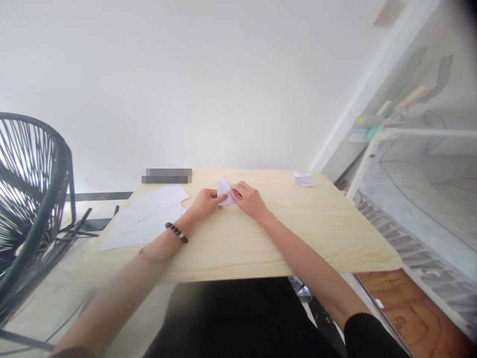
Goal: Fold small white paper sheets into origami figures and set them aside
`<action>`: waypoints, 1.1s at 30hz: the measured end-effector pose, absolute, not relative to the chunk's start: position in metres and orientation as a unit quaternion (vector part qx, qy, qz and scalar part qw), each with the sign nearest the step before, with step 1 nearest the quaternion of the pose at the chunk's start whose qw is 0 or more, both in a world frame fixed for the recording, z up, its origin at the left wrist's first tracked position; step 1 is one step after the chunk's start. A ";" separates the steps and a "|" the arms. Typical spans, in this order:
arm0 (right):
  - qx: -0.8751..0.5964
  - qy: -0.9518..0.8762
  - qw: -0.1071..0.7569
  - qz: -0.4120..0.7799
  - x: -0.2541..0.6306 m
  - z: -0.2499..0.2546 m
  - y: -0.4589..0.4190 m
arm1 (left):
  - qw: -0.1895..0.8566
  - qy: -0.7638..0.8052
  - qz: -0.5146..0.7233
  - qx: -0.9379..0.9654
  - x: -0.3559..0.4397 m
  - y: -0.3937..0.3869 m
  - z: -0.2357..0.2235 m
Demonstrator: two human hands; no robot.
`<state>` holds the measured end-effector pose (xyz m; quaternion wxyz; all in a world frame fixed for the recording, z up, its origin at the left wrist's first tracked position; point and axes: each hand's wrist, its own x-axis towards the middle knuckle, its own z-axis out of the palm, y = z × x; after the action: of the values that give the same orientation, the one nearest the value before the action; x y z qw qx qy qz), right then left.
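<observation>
A small folded piece of white paper [223, 188] is held up between both hands, above the middle of the table. My left hand [206, 203] pinches its left side, thumb on the front. On the other side, my right hand [249, 198] grips the right part with thumb and fingers close together. Parts of the paper are hidden behind the fingers, so its full shape does not show. A dark beaded bracelet [176, 232] circles my left wrist.
Several white paper sheets [149, 215] overlap on the left of the pale wooden table [238, 248]. Folded white paper [304, 179] lies at the far right corner. A dark woven chair [40, 199] stands left, a white metal frame [367, 166] right, and the wall [223, 89] behind.
</observation>
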<state>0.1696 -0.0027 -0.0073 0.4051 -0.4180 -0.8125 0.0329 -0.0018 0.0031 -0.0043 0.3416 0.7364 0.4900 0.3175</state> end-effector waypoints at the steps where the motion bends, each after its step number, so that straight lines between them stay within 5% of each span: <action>1: -0.409 -0.817 0.406 0.021 0.169 -0.007 -0.003 | 0.350 0.491 0.321 0.730 -0.003 0.004 -0.005; 13: -0.371 -0.820 0.434 0.049 0.171 -0.011 0.000 | 0.466 0.467 0.365 0.657 -0.001 0.011 -0.011; 20: -0.480 -0.743 0.445 0.138 0.173 -0.022 0.010 | 0.526 0.431 0.379 0.628 0.001 0.010 -0.012; 33: -0.352 -0.835 0.424 0.004 0.174 -0.010 0.001 | 0.619 0.413 0.393 0.540 -0.001 0.013 -0.011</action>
<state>0.1743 0.0010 -0.0097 0.4237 -0.3517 -0.8347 0.0036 -0.0015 0.0133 -0.0112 0.6190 0.5400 0.4130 0.3934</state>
